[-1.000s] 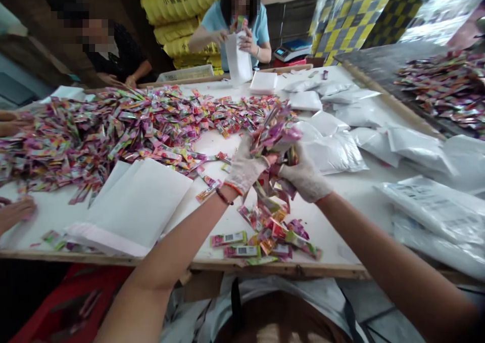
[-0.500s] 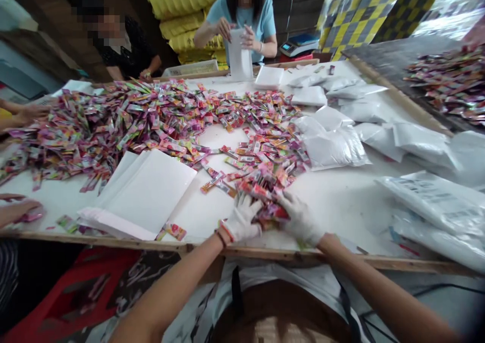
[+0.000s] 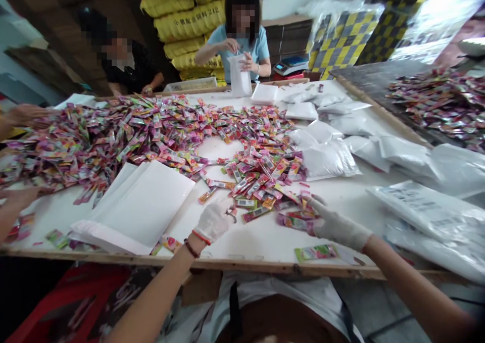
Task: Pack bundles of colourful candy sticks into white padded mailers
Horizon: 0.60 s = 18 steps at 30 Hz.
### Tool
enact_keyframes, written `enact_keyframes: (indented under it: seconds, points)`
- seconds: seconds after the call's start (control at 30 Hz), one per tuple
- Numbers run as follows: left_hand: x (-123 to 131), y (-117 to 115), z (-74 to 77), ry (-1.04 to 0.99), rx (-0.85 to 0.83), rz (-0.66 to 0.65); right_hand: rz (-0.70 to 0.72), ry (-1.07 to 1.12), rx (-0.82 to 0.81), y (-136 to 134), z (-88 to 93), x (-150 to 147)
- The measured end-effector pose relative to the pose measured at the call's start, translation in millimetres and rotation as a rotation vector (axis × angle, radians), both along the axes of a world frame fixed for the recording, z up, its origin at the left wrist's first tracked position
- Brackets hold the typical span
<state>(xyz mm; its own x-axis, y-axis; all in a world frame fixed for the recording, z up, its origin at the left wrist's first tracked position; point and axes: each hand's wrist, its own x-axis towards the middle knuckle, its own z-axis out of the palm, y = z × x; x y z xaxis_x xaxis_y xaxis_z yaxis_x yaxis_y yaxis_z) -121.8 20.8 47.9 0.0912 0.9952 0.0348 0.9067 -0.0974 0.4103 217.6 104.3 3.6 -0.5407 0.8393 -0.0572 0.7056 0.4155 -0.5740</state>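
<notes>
Small flat glossy pink/green film sachets (image 3: 259, 182), heaped loose near-ctr of white desk (image 3: 246, 247), betw. gloved lt hand (image 3: 214, 221) & rt hand (image 3: 338, 228).
Lt half-curled at near-left edge, can't tell if gripping; rt spread wide against near-right sachets. Each prob. v. light, bendy, slippery; best cupped as a bunch from both sides, w/o hard squeezing, as film might split.

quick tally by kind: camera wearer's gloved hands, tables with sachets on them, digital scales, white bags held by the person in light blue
Gloved hands: 2, left hand and right hand
Tables: 2, white table and dark table
Digital scale: 1
Held white bag: 1
Total: 6
</notes>
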Motion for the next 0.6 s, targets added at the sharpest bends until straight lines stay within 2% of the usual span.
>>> enact_keyframes:
  seconds: [0.1, 0.2, 0.27, 0.37, 0.43, 0.5, 0.6]
  points:
    - [16.4, -4.2, -11.4, -0.033, -0.011, -0.010, -0.122, 0.100, 0.089, -3.9, 13.4, 11.9]
    - [44.0, 9.2, -19.3, 0.026, -0.029, -0.039, -0.130, 0.055, 0.078, -5.4, 25.1, -5.0]
    - [62.1, 19.9, -25.5, 0.122, -0.047, -0.017, -0.051, -0.056, 0.060, -9.9, 22.8, -26.8]
    - [80.0, 24.4, -37.7, 0.277, -0.057, 0.001, 0.025, -0.304, 0.075, -20.6, 6.6, -56.4]
    - [83.2, 15.3, -46.7, 0.334, -0.030, -0.027, 0.054, -0.398, 0.085, -28.7, -4.8, -64.9]
    - [78.9, -0.6, -54.4, 0.325, -0.002, -0.063, 0.114, -0.385, 0.083, -36.3, -10.1, -63.0]
    - [60.6, -20.2, -58.0, 0.156, -0.021, -0.063, 0.167, -0.246, 0.062, -40.9, -3.2, -50.1]
